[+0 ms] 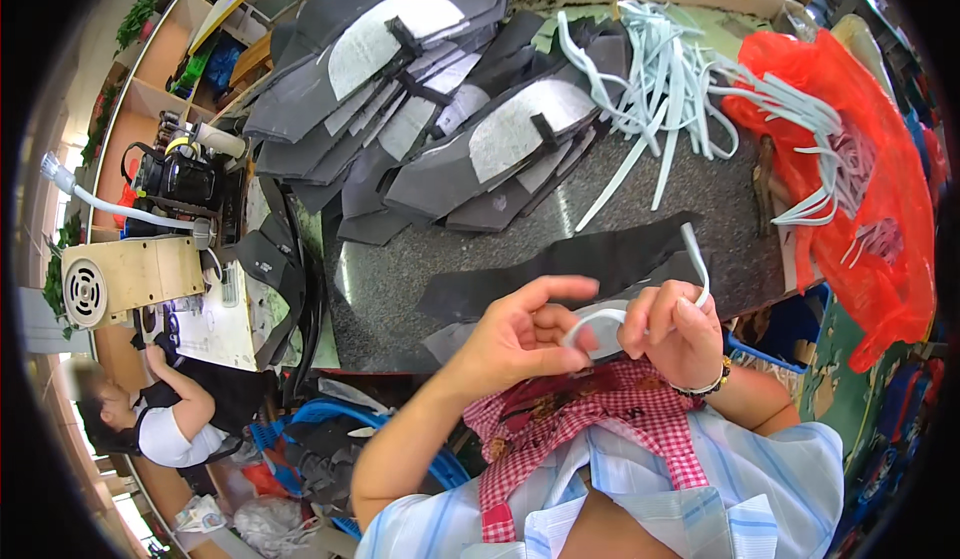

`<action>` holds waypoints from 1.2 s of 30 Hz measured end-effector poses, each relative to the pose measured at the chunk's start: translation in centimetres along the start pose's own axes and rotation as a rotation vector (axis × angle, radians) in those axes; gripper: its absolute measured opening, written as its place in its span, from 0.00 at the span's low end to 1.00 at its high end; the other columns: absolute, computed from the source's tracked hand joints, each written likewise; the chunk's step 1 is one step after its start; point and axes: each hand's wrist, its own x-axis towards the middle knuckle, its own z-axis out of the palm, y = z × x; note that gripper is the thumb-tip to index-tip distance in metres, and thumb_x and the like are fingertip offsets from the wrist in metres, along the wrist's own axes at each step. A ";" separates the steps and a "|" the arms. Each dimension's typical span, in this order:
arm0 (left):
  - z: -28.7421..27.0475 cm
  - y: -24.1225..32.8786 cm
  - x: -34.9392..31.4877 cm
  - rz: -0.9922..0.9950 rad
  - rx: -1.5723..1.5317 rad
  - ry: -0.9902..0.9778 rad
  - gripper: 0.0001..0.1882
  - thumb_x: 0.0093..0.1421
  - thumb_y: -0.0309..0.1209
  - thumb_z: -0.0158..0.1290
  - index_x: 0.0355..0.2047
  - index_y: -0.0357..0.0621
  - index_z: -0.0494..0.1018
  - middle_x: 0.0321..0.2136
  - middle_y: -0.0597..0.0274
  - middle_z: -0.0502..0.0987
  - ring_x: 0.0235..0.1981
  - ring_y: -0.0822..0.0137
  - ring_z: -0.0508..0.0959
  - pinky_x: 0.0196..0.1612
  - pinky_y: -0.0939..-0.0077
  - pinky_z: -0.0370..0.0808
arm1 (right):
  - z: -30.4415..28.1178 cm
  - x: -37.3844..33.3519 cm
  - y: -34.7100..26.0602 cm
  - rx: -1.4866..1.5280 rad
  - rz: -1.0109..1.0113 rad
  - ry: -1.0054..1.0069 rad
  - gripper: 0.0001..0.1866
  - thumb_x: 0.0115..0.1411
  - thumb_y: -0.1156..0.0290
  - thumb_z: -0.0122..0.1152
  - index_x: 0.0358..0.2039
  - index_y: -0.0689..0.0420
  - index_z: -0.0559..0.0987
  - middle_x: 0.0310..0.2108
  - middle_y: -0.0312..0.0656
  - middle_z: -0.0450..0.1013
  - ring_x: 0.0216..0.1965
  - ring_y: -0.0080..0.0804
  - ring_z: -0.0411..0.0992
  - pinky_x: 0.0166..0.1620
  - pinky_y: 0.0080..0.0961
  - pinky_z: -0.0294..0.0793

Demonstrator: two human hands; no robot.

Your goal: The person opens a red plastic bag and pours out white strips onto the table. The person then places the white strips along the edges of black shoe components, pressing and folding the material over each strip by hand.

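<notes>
Just in front of the black piece (575, 261), your left hand (533, 334) curls with fingers parted, whether touching I cannot tell, by the pale strip (699, 261) your right hand (668, 321) pinches before that piece's right end, the red bag (885, 289) farther right.

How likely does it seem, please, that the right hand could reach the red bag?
Probably yes: nothing seems to block the way to the red bag, though the right hand holds a strip.

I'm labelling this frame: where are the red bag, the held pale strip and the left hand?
Red bag (893, 291), head view, lower part.
Held pale strip (698, 259), head view, upper stretch.
Left hand (524, 332), head view, hand's middle.
</notes>
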 end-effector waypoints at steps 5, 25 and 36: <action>0.0 -0.8 -3.5 0.139 0.072 0.550 0.08 0.60 0.21 0.58 0.40 0.33 0.76 0.30 0.54 0.82 0.31 0.69 0.82 0.33 0.80 0.79 | 0.5 0.8 -0.4 -1.137 -0.200 0.077 0.06 0.62 0.74 0.60 0.36 0.62 0.81 0.32 0.47 0.75 0.33 0.30 0.75 0.32 0.25 0.73; -1.0 -2.7 -3.3 0.091 1.044 0.973 0.09 0.56 0.25 0.64 0.28 0.39 0.73 0.21 0.60 0.79 0.19 0.73 0.77 0.20 0.80 0.71 | -0.8 1.8 3.4 -1.672 0.072 -0.004 0.09 0.54 0.68 0.68 0.30 0.56 0.75 0.26 0.42 0.75 0.24 0.44 0.76 0.26 0.34 0.75; 2.8 -6.7 -0.5 0.487 1.961 0.367 0.28 0.56 0.50 0.58 0.41 0.34 0.77 0.43 0.48 0.78 0.44 0.52 0.78 0.51 0.62 0.75 | -1.6 -0.1 -2.6 -1.454 0.217 0.333 0.09 0.54 0.78 0.67 0.36 0.62 0.80 0.29 0.43 0.77 0.25 0.27 0.78 0.28 0.20 0.76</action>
